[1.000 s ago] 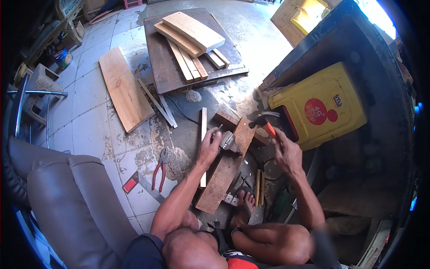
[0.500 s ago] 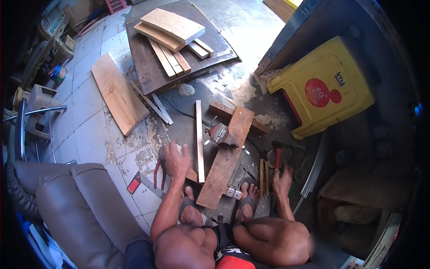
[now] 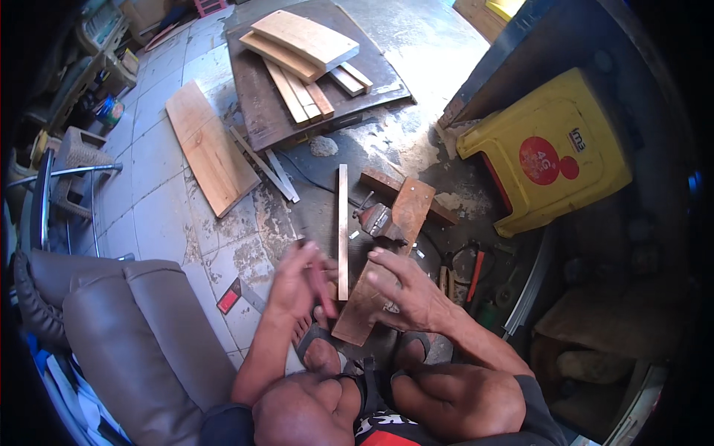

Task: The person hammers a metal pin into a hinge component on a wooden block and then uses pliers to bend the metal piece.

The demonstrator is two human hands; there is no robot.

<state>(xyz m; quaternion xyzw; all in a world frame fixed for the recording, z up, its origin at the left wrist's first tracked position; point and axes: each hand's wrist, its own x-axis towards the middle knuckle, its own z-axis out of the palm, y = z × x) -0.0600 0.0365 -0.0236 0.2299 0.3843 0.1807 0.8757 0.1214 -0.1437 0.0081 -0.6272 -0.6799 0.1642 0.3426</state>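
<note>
My left hand [image 3: 291, 284] is closed around red-handled pliers [image 3: 320, 281], raised over my left foot; both are slightly blurred. My right hand [image 3: 413, 296] hovers over the near part of a brown wooden board [image 3: 413, 207], its fingers apart and nothing visible in them. A small metal vise [image 3: 381, 223] is on that board, just beyond my right hand. Between my hands and farther off, a narrow pale wood strip [image 3: 343, 230] lies on the floor. A red-handled tool [image 3: 476, 275], a hammer by its earlier look, lies to the right of my right hand.
A red-handled saw [image 3: 230, 297] lies at left, beside a brown cushioned seat [image 3: 134, 327]. A wide plank [image 3: 208, 149] is on the tiles. Cut boards [image 3: 305, 41] are stacked on a dark low panel [image 3: 260, 123]. A yellow plastic stool [image 3: 587, 141] stands at right.
My left hand has taken the pliers off the floor and brought them toward the middle. My right hand has left the red-handled tool and moved left over the board. The view has shifted slightly.
</note>
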